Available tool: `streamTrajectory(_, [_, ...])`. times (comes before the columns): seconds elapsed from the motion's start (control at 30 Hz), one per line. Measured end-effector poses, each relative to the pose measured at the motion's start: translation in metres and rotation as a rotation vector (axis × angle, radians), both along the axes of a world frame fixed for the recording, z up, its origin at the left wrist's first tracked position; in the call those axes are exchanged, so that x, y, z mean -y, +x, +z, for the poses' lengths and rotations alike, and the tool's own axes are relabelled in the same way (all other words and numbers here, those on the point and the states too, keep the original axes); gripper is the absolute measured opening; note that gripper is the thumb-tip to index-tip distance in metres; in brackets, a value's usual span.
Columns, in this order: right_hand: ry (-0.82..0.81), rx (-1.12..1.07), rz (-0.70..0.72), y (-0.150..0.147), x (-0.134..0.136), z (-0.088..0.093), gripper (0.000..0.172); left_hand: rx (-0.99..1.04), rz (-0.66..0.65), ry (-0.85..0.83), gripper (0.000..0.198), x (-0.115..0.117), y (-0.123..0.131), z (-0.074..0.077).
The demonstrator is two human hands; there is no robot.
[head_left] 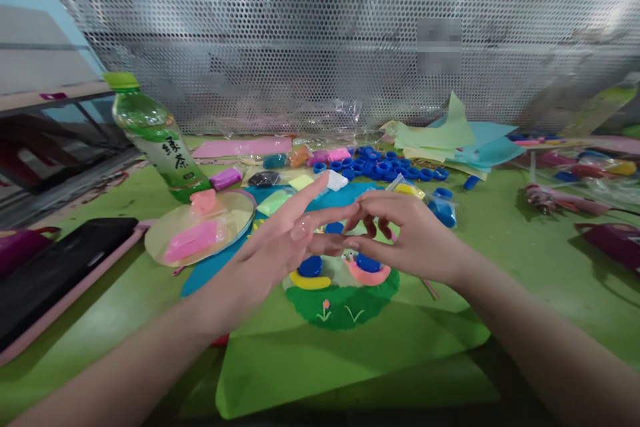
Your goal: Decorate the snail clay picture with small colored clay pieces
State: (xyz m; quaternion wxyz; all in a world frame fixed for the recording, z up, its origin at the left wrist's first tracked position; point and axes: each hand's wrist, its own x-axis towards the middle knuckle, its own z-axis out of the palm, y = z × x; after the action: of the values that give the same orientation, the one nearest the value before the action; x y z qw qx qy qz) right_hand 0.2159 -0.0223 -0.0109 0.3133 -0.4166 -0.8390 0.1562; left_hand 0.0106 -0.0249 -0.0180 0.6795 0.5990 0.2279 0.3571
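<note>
a flat black rectangular device with a pink edge (65,273) lay at the left of the green tabletop (515,247). right of it stood a clear green plastic bottle with a green cap and a white label (155,140), tilted in view. a round cream-coloured plate (235,217) held a bright pink packet (190,241) and a salmon-pink lump (203,201).

the left hand (267,247) was raised over the work, its fingers extended and spread apart. below and between the hands, a round green picture panel (345,310) lay on a green sheet with rounded corners (300,377). the panel carried a yellow curved strip (310,282) beneath a round blue cap and, to its right, a pink snail-shaped figure (373,275) with a blue shell. a small pink flower (326,305) was located below these.

the right hand (410,233) was positioned with its fingers bent and its fingertips against those of the left; whether they were clamped on a small piece could not be determined.

beyond the hands lay a pile of small blue plastic rings (375,163); right of it were creased pale-green and light-blue paper sheets (440,137)
</note>
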Motion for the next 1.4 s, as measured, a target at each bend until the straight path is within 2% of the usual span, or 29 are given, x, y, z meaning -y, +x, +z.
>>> streamTrajectory(0.2, [0.032, -0.03, 0.012, 0.008, -0.004, 0.001, 0.02, 0.067, 0.064, -0.092, 0.065, -0.001, 0.002, 0.01])
streamTrajectory(0.3, [-0.005, -0.045, -0.008, 0.012, -0.005, 0.004, 0.018, 0.123, 0.053, -0.148, 0.064, -0.002, 0.003, 0.015])
streamTrajectory(0.4, [-0.073, -0.098, 0.03, 0.011, -0.003, 0.005, 0.015, 0.138, 0.063, -0.203, 0.065, -0.002, 0.004, 0.017])
streamTrajectory(0.57, [-0.225, -0.314, 0.069, 0.004, 0.0, 0.001, 0.008, 0.124, 0.097, -0.263, 0.066, -0.002, 0.006, 0.015])
streamTrajectory(0.83, [-0.42, -0.654, 0.12, -0.002, -0.001, -0.003, 0.007, 0.142, 0.112, -0.285, 0.062, 0.0, 0.006, 0.013])
streamTrajectory(1.0, [-0.454, -0.697, 0.128, -0.005, 0.001, -0.003, 0.006, 0.049, 0.181, -0.284, 0.071, 0.002, 0.012, 0.014])
streamTrajectory(1.23, [-0.5, -0.71, 0.163, -0.008, 0.006, -0.004, 0.004, 0.023, 0.213, -0.337, 0.05, 0.0, 0.013, 0.01])
streamTrajectory(1.3, [-0.515, -0.715, 0.183, -0.01, 0.007, -0.004, 0.005, 0.014, 0.198, -0.351, 0.047, -0.001, 0.013, 0.008])
streamTrajectory(1.4, [-0.527, -0.745, 0.224, -0.011, 0.011, -0.004, 0.007, 0.01, 0.089, -0.407, 0.05, -0.001, 0.013, 0.006])
